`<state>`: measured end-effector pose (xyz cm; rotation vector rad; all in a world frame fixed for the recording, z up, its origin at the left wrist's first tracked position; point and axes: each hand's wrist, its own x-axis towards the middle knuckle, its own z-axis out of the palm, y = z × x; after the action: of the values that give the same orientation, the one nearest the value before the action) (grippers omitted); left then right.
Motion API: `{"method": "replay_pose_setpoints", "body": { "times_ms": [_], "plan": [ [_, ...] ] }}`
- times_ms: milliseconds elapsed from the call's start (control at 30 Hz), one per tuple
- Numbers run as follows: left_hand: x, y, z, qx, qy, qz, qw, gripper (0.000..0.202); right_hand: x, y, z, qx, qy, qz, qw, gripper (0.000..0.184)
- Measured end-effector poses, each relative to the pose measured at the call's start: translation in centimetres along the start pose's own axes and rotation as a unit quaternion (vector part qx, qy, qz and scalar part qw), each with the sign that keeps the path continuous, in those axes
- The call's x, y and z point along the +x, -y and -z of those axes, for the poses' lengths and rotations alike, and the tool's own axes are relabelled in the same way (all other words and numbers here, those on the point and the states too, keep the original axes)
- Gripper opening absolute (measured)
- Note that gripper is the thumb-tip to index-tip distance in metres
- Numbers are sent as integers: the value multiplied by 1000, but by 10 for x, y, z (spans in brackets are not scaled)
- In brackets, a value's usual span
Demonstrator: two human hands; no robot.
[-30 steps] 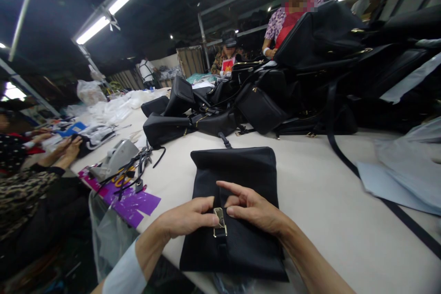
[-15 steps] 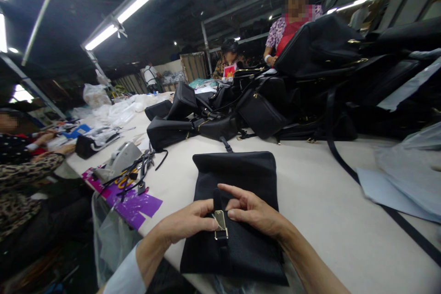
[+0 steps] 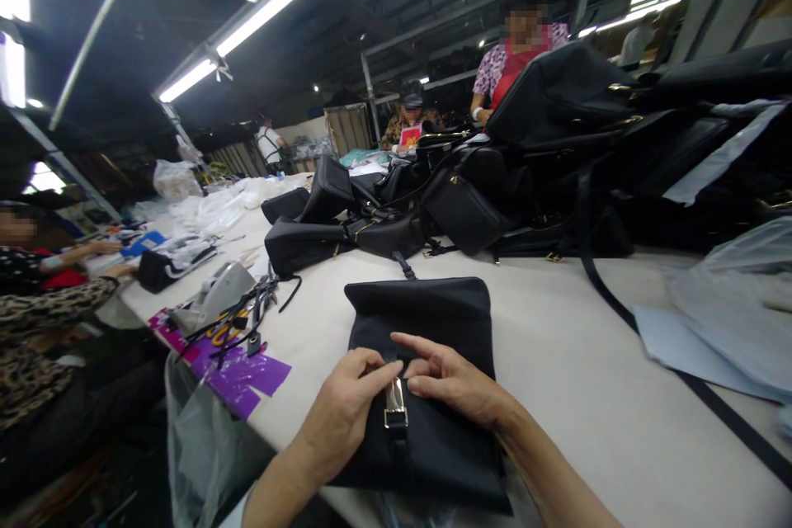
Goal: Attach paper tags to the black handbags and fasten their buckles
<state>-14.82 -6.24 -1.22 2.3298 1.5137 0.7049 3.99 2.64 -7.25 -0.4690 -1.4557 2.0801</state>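
A black bag (image 3: 445, 445) lies flat in front of me with its top edge pointing away. Down its middle runs a short black strap (image 3: 401, 450) with a shiny gold-coloured metal buckle (image 3: 394, 404). My left hand (image 3: 346, 400) is closed, its thumb and fingers pinching the strap just above the buckle's upper end. At the other side of the strap is my right hand (image 3: 454, 379), index finger stretched out across it. The right thumb and bent fingers press together at the strap's edge; what lies between them is mostly hidden.
Black bags (image 3: 470, 206) are heaped across the table (image 3: 557, 346). To the left lie a grey tape dispenser (image 3: 226, 293), black straps and purple sheeting (image 3: 247, 371). Clear plastic (image 3: 736, 289) lies at right. Co-workers (image 3: 520, 49) are at the far side and left.
My left thumb has moved from the buckle's face up to the strap's end above it, uncovering the buckle. The right hand has hardly moved. The view has shifted slightly.
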Motion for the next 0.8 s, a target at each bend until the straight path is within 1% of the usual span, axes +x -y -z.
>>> {"method": "replay_pose_setpoints", "body": {
  "times_ms": [100,233,300,400,467,533,600,667,733,767,800],
  "plan": [
    [3,2,-1,72,-4,-29,997,32,0,2,-1,2,-4,0,1000,83],
    [3,7,-1,136,-7,-78,988,33,0,4,-2,-5,-8,-3,1000,81],
    [4,11,-2,164,10,-95,982,31,0,4,-2,-17,-11,-6,1000,79],
    [9,13,-3,216,57,-99,970,24,0,4,-3,-29,-15,-7,999,78],
    [12,9,-2,254,84,-92,959,21,0,4,-4,-32,-17,-6,999,79],
    [10,1,0,277,90,-82,953,21,0,4,-4,-29,-20,-7,999,80],
    [1,-9,1,255,84,-78,960,19,0,4,-4,-19,-25,-9,999,81],
    [-15,-16,3,182,96,-101,974,18,-1,4,-4,-8,-29,-13,999,82],
    [-36,-16,8,104,140,-135,975,20,-1,4,-3,-6,-31,-14,999,81],
    [-46,-13,13,75,175,-143,971,23,-1,4,-3,-8,-32,-14,999,80],
    [-56,-9,20,57,208,-136,967,26,-1,4,-3,-9,-32,-14,999,80]
  ]
}}
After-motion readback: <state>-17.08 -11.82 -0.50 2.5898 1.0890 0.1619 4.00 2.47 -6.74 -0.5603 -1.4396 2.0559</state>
